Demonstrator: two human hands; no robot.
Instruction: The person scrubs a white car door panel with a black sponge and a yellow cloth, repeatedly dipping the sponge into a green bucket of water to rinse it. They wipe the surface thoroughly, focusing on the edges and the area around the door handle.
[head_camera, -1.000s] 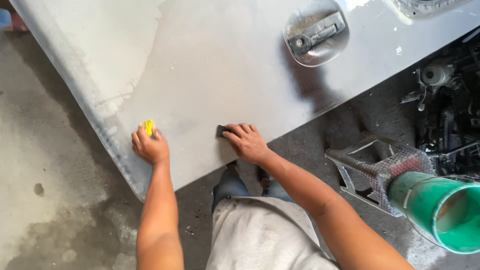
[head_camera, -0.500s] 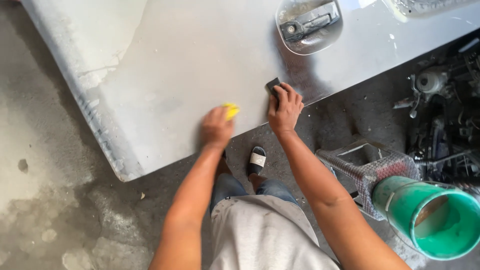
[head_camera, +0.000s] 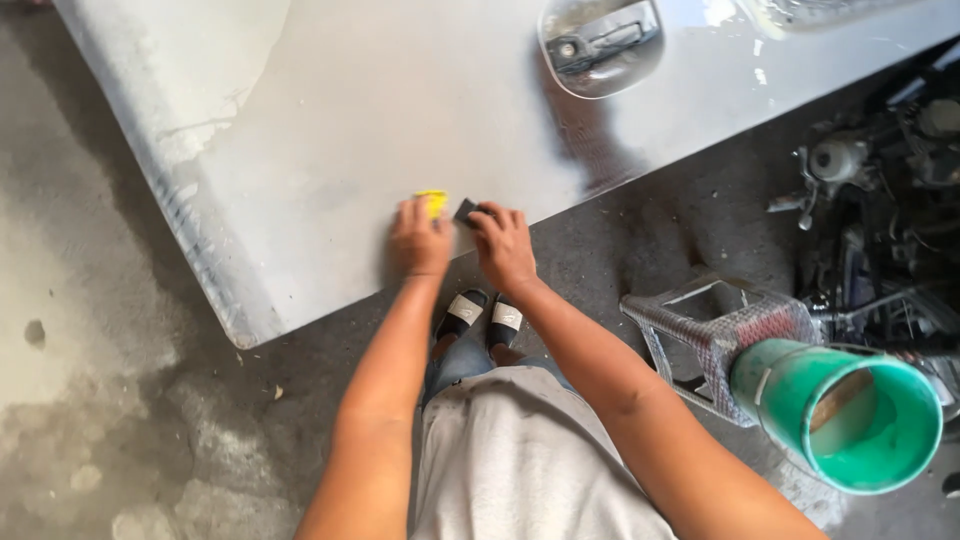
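Leaning over a grey car door panel (head_camera: 400, 110) laid flat above the concrete floor (head_camera: 90, 420), the person works close to its near edge. Their left hand (head_camera: 418, 240) is curled over a small yellow pad (head_camera: 433, 202), fingers pressing it down on the metal. Just beside it, almost touching, the right hand (head_camera: 503, 245) is cupped over a dark sanding block (head_camera: 466, 210), gripping it against the surface. Both hands are closed around their pieces, not spread.

From where I stand, the risk looks to be the edge: both hands sit near the panel's lip, so a hard stroke could run the block off it and scrape knuckles on the rim. Working so close together, the hands could also knock each other. The recessed door handle (head_camera: 600, 45) lies well apart, up the panel. A green bucket (head_camera: 850, 415) stands by the person's right elbow beside a mesh-wrapped stool (head_camera: 715, 325); a backward swing of that arm could tip it. Their sandalled feet (head_camera: 483, 315) sit just under the panel's edge.
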